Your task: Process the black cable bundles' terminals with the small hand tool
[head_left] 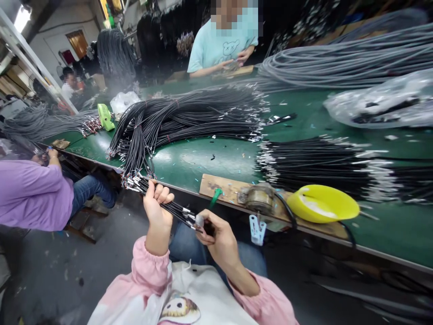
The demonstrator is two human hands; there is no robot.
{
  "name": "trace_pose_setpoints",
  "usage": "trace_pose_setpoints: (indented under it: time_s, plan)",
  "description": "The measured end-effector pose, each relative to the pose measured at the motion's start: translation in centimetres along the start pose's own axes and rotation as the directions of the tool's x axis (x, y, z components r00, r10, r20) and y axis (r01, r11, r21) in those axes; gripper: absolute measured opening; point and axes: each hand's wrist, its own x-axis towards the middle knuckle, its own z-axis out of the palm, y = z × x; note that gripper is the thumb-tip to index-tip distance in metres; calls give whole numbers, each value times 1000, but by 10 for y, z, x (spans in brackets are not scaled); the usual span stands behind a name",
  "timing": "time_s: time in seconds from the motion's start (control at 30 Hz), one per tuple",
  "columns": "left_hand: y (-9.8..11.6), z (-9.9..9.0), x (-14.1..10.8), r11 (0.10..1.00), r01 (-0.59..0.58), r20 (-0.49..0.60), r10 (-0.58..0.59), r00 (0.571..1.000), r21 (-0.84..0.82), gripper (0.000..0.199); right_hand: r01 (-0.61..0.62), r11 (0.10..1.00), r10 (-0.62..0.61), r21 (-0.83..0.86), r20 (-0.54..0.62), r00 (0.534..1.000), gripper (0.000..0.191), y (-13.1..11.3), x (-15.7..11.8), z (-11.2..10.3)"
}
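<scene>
A bundle of thin black cables with pale tips is held over my lap at the table's front edge. My left hand wraps its fingers around the bundle near its middle. At the bundle's right end, my right hand pinches the cable tips between thumb and fingers. The far end of the bundle meets the stripped wire ends of a large pile of black cables on the green table.
On the table's front edge is a wooden board with a small motor and a yellow dish. Short black cables lie behind. A person in blue sits opposite, another in purple at left.
</scene>
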Motion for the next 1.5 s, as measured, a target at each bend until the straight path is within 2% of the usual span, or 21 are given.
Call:
trace_pose_setpoints:
  time_s: [0.03, 0.07, 0.13, 0.17, 0.2, 0.27, 0.33, 0.37, 0.43, 0.5, 0.57, 0.73, 0.87, 1.07, 1.17, 1.23, 1.3, 1.37, 1.5]
  plan:
    - [-2, -2, 0, 1000, -8, -4, 8, 1000, 26, 23, 96, 983, -98, -155, 1, 995, 35, -2, 3, 0]
    - [-3, -3, 0, 999, -16, -9, 16, 1000, 49, 23, 198, 928, -202, -315, 20, 979, 35, -5, 5, 1]
    - [-2, -7, 3, 996, -6, -17, 7, 1000, 89, 21, 370, 759, -360, -536, 128, 924, 35, -9, 4, 2]
    - [0, -9, 5, 995, 11, -19, -9, 1000, 102, 21, 423, 700, -400, -575, 176, 900, 35, -10, 1, 2]
    - [4, -9, 8, 994, 28, -23, -25, 999, 102, 22, 456, 685, -434, -569, 183, 882, 37, -11, -2, 2]
    - [15, -9, 13, 998, 6, -31, -5, 1000, 56, 25, 462, 783, -480, -417, 68, 875, 41, -11, -12, 1]
    - [25, -6, 16, 997, -78, -15, 78, 997, -27, 27, 391, 913, -402, -113, -99, 910, 45, -8, -21, -2]
    - [27, -4, 16, 992, -109, 9, 110, 994, -67, 28, 318, 947, -310, 55, -116, 944, 45, -7, -25, -3]
    - [26, 0, 12, 988, -96, 87, 108, 990, -123, 27, 98, 951, -103, 293, 0, 995, 41, -3, -28, -3]
    - [18, 2, 6, 989, -20, 161, 44, 986, -145, 26, -111, 917, 62, 383, 137, 989, 34, 2, -27, -1]
    - [9, 2, 1, 987, 41, 204, -9, 979, -153, 25, -212, 897, 149, 387, 186, 971, 34, 6, -23, 3]
    - [-1, -5, -5, 979, 97, 275, -44, 961, -181, 18, -189, 952, 153, 241, 159, 975, 46, 2, -13, 9]
    - [-2, -8, -6, 982, 98, 295, -47, 954, -159, 11, -177, 975, 147, 133, 210, 967, 47, -1, -13, 6]
    - [-7, -7, -8, 993, 47, 289, -14, 957, -107, 18, -203, 958, 131, 201, 323, 937, 44, 8, -15, 2]
    - [-11, -8, -10, 999, 33, 299, -27, 954, -14, 20, -200, 959, 139, 201, 282, 949, 50, 2, -12, 3]
    - [-13, -11, -11, 999, 46, 323, -48, 945, 15, 20, -207, 968, 170, 140, 239, 956, 51, -3, -8, 4]
    - [-15, -15, -11, 997, 79, 356, -68, 932, -18, 19, -198, 979, 183, 53, 205, 961, 50, -5, -5, 4]
    - [-15, -18, -10, 991, 118, 362, -86, 928, -68, 17, -141, 990, 141, -15, 166, 976, 47, -2, -4, 2]
    - [-16, -20, -8, 984, 108, 290, -64, 955, -138, 12, -53, 998, 57, -38, 125, 991, 42, 14, -7, 0]
